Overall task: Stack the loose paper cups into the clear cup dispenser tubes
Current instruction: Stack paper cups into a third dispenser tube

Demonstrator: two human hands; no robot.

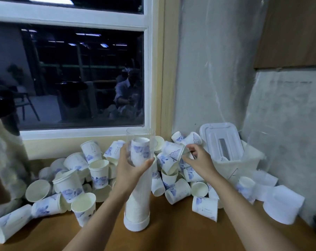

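A clear dispenser tube (pixel 138 196) stands upright on the wooden table, on a white base cap (pixel 136 223). It is filled with stacked white cups, the top one with a blue flower print (pixel 140 151). My left hand (pixel 130 165) grips the tube near its top. To the right, my right hand (pixel 197 160) pinches the rim of a loose flower-print paper cup (pixel 173 151) lying on its side on the pile. Several loose cups (pixel 70 185) lie heaped behind and around the tube.
A white plastic bin (pixel 238 163) with a tilted lid (pixel 220 140) stands at the back right against the wall. A white round cap (pixel 282 207) lies at the right. A window (pixel 81 78) is behind the pile. The wooden table (pixel 171 238) shows in front.
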